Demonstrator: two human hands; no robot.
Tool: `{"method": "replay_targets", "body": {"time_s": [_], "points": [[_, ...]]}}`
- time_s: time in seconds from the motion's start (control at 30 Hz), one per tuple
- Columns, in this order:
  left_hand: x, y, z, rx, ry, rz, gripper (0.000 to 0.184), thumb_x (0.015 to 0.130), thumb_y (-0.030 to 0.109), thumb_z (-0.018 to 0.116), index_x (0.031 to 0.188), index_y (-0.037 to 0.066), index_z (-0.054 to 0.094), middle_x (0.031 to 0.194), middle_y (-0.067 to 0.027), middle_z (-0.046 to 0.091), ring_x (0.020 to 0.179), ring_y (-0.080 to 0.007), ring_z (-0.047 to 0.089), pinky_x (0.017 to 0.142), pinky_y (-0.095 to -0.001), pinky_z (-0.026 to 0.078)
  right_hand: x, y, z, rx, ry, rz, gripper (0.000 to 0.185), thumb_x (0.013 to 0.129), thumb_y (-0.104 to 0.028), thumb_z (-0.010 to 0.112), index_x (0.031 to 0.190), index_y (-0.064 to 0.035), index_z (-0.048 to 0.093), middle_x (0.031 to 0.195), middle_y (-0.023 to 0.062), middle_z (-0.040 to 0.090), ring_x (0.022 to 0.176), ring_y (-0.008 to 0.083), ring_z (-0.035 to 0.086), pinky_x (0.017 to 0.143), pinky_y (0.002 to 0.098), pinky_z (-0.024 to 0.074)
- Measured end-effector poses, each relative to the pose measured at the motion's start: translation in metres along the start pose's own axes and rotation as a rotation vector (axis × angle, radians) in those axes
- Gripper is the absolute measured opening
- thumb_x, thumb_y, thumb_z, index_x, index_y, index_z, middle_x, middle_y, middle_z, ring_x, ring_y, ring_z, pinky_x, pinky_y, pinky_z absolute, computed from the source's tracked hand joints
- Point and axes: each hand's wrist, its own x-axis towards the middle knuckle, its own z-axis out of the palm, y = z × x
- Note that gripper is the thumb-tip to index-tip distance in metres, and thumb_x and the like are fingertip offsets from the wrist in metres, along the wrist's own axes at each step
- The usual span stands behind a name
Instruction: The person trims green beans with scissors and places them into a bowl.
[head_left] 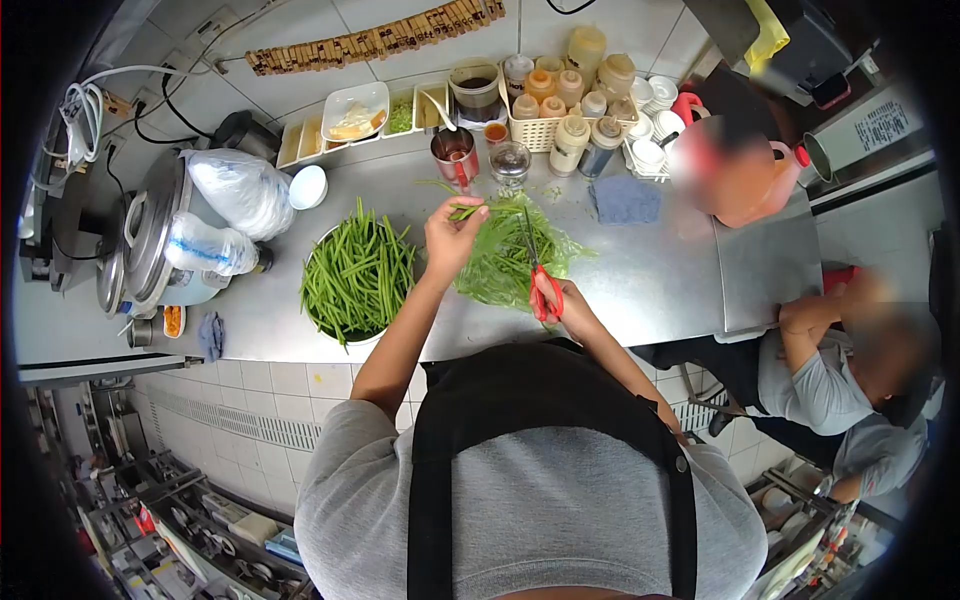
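Observation:
My left hand (455,238) pinches a few long green beans (492,208) above an open clear plastic bag (487,284). Red-handled scissors (538,268) are in my right hand (566,306), fingers through the loops, dark blades pointing away from me beside the ends of the beans. Inside the bag lies a heap of thin green pieces (540,240). To the left of my left forearm, a round bowl is piled high with long green beans (355,275); the pile hides most of the bowl.
Behind the bag stand a red-handled metal cup (455,155) and a glass jar (510,162). Sauce bottles fill a basket (540,133); a blue cloth (626,200) lies right of it. A large pot (160,230) and plastic bags (240,190) stand left. Another person (820,370) sits at right.

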Motion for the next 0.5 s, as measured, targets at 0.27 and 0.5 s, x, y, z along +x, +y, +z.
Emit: {"method": "replay_targets", "body": {"time_s": [0.27,0.5], "points": [[-0.002,-0.007,-0.004,-0.033,-0.017,-0.036,0.011,0.081,-0.002,0.064,0.091,-0.002,0.060,0.090,-0.0076,0.064,0.080,-0.0135,0.063,0.072,-0.0233,0.052,0.007,0.016,-0.004,-0.092,0.094,-0.013,0.040,0.088,-0.041,0.057,0.066,-0.0079,0.053,0.054,-0.0008,0.049,0.045,0.0064,0.042,0.043,0.0209,0.0303],[0.004,-0.003,-0.009,-0.304,0.085,-0.175,0.009,0.082,0.000,0.063,0.090,-0.001,0.059,0.089,-0.0092,0.062,0.079,-0.0186,0.064,0.074,-0.0273,0.054,-0.006,-0.001,-0.004,0.527,-0.290,0.111,0.056,0.088,-0.058,0.043,0.066,-0.0071,0.049,0.050,0.0013,0.043,0.036,0.0077,0.029,0.038,0.0213,0.0256]]}}
